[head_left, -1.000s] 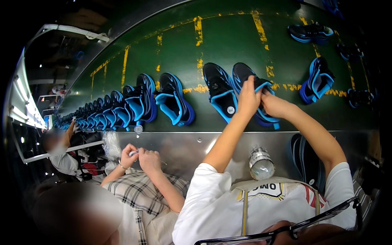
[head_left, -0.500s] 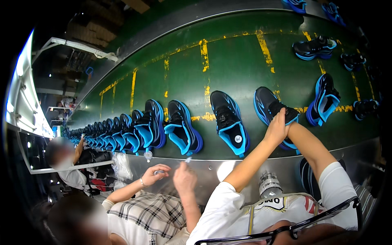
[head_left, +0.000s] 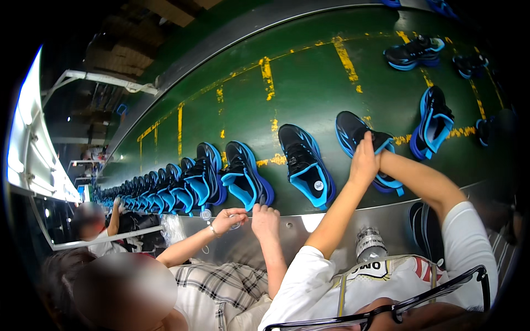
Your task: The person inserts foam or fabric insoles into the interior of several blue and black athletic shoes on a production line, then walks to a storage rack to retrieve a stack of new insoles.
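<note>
Gripping a black-and-blue shoe (head_left: 351,132)

The held black lace-up sports shoe (head_left: 352,131) has bright-blue lining and sole edging. Patchy yellow lines mark the long, flat green worktop (head_left: 309,83). Black checks pattern the co-worker's whitish cloth garment (head_left: 221,282).

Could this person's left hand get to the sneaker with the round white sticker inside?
Probably yes. The left hand is on the next black-and-blue sneaker, and nothing seems to block the gap between it and the stickered sneaker. It would likely just have to leave its sneaker first.
</note>
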Motion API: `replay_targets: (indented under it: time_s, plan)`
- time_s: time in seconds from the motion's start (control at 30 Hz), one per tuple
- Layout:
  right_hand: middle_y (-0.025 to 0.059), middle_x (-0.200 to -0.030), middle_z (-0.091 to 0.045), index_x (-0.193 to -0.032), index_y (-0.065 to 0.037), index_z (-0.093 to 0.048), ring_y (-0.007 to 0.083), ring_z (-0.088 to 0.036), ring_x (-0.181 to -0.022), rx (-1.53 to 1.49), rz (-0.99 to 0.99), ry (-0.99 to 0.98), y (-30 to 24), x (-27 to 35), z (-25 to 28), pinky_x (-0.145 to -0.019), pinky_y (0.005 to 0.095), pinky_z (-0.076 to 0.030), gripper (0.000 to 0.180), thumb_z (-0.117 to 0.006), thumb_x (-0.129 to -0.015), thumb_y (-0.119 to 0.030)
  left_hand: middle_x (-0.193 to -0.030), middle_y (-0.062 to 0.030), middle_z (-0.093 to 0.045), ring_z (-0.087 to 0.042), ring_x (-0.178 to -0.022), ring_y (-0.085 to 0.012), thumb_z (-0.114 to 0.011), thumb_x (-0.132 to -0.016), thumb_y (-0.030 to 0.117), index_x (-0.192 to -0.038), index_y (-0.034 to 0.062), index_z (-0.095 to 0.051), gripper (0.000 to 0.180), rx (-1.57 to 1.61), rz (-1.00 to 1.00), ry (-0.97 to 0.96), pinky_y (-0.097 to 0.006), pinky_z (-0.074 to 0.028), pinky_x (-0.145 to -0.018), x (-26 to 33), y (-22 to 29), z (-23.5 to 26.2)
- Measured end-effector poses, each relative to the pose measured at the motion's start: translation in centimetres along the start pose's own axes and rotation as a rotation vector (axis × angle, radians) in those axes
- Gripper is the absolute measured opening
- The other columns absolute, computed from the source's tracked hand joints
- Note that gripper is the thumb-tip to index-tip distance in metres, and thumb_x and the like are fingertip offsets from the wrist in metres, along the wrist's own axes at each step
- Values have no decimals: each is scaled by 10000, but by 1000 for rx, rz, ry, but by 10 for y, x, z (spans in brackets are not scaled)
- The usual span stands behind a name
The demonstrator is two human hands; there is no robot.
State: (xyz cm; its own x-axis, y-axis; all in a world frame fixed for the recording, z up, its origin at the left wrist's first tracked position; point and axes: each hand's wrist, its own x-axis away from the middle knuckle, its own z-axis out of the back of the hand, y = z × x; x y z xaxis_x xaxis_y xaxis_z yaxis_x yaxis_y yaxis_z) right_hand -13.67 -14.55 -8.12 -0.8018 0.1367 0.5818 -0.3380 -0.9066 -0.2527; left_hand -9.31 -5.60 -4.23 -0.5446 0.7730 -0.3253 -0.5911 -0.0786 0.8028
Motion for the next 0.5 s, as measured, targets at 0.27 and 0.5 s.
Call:
replay_targets:
  time_s: [0.27,0.5]
  plan:
    - [234,-1034,-546,-1103,139,-453,218,-431,-1128,142,103,-325,-32,98,48,-1053,389,28,699,-247,-764,-436,-750,-185,-519,-550,-732,-246,-583,-779,205,-1140,-30,-359,486,215,512,-240,-318,-422,-654,-25,13,35]
    - [237,-948,-573,-1179,158,-331,261,-491,-1053,66,231,69,-28,117,26,-1052,370,-61,731,-439,-698,-382,-754,-94,-421,-456,-665,-238,-532,-681,52,-1047,44,-472,371,-509,-385,61,-329,-369,-553,-21,6,38]
